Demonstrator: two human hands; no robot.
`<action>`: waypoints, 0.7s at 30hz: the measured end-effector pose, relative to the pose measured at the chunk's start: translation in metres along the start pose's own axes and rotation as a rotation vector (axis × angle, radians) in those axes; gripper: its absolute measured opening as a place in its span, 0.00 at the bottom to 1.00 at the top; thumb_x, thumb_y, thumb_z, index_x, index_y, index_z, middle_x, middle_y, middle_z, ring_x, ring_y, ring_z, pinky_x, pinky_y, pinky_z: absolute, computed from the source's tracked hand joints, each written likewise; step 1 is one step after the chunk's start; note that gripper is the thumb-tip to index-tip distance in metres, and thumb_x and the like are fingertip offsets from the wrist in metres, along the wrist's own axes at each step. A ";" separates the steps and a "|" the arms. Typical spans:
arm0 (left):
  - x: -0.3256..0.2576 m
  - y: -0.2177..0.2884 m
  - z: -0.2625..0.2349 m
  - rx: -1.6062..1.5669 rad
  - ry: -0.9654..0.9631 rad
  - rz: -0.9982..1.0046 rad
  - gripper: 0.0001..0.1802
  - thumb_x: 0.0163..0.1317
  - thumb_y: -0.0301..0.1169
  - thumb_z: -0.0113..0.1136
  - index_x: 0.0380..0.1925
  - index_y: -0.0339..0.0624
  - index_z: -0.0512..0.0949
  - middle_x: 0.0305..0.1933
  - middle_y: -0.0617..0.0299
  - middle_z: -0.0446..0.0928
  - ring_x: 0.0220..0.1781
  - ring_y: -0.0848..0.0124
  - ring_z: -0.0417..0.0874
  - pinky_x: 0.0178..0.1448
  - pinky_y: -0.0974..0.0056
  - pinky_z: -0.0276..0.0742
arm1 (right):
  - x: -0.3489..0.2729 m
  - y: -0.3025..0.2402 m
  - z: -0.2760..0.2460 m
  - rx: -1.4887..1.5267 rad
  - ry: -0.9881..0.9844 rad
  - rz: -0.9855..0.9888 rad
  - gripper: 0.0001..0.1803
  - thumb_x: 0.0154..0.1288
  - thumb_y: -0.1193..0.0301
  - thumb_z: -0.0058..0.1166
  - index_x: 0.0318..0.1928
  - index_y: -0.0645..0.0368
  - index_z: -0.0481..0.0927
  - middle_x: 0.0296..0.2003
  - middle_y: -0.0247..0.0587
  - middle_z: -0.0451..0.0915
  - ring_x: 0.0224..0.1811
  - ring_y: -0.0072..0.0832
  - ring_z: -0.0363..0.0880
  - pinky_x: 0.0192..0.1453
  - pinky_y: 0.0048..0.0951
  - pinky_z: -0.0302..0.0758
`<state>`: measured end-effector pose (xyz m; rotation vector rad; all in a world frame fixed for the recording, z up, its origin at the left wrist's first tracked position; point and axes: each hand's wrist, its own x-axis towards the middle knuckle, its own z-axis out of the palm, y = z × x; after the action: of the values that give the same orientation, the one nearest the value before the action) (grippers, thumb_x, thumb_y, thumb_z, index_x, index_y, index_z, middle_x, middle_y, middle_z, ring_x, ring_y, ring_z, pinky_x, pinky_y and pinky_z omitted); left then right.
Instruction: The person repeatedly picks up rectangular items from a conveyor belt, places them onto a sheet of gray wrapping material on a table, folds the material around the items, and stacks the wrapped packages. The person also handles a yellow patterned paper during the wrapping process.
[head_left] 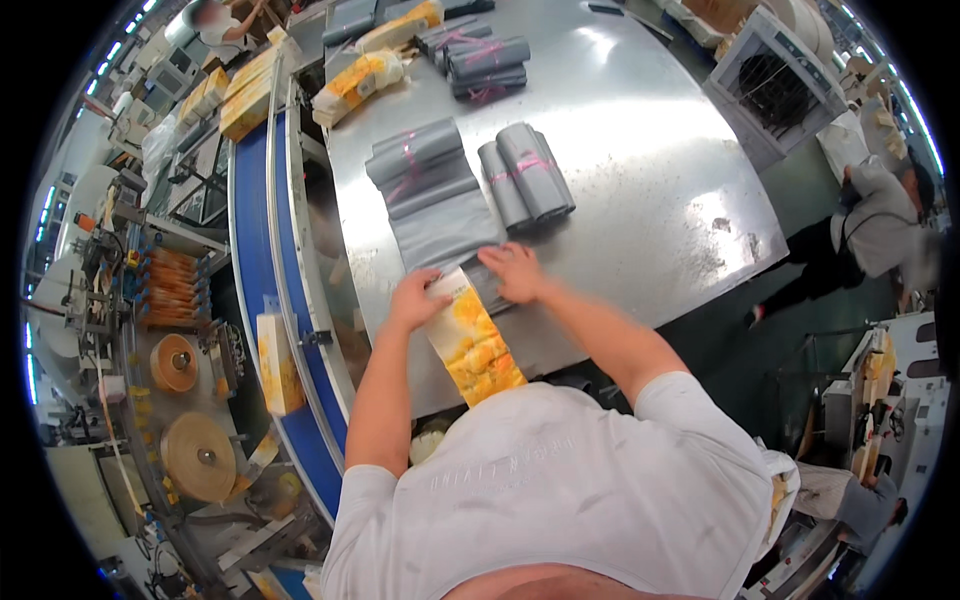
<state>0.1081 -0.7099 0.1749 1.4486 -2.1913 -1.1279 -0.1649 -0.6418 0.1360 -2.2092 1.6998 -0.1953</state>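
A long, flat-sided white-and-yellow printed package [476,347] lies in front of my body, its far end at a grey plastic bag [450,238] spread on the metal table. My left hand [414,299] is closed at the left side of the package's far end, thumb toward it. On the other side, my right hand [512,273] has bent fingers on the grey bag's near edge, beside the package. Beyond them lies a stack of grey bags [418,160] tied with pink string. Just right of it sit rolled grey bags [532,178], also tied pink.
The metal table [640,200] carries more grey bundles [485,65] and yellow packages [358,85] at its far left. A blue conveyor belt [262,230] with a package [277,365] runs along the left, beside machinery with reels [198,457]. People [880,220] are at the right.
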 end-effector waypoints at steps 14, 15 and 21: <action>0.011 0.046 0.045 0.170 0.267 -0.161 0.43 0.54 0.50 0.78 0.64 0.34 0.77 0.87 0.41 0.43 0.86 0.38 0.47 0.84 0.43 0.54 | -0.031 -0.014 -0.033 0.248 0.118 -0.164 0.48 0.56 0.72 0.63 0.80 0.53 0.62 0.78 0.38 0.62 0.77 0.48 0.57 0.80 0.54 0.56; 0.002 -0.005 0.061 0.046 0.395 -0.106 0.43 0.57 0.49 0.77 0.66 0.32 0.75 0.86 0.40 0.44 0.85 0.38 0.48 0.84 0.42 0.54 | -0.027 -0.023 -0.036 0.221 0.115 -0.219 0.49 0.56 0.72 0.64 0.80 0.53 0.62 0.78 0.39 0.62 0.77 0.49 0.58 0.80 0.54 0.56; -0.037 0.005 0.055 0.327 0.370 0.309 0.35 0.69 0.39 0.64 0.70 0.28 0.69 0.84 0.40 0.52 0.83 0.37 0.55 0.82 0.42 0.57 | -0.020 -0.009 -0.022 0.508 0.438 -0.136 0.45 0.56 0.67 0.70 0.75 0.57 0.67 0.72 0.47 0.69 0.73 0.51 0.65 0.78 0.49 0.64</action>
<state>0.0886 -0.6519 0.1495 1.2480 -2.2861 -0.3778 -0.1693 -0.6243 0.1613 -1.9755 1.4701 -1.0839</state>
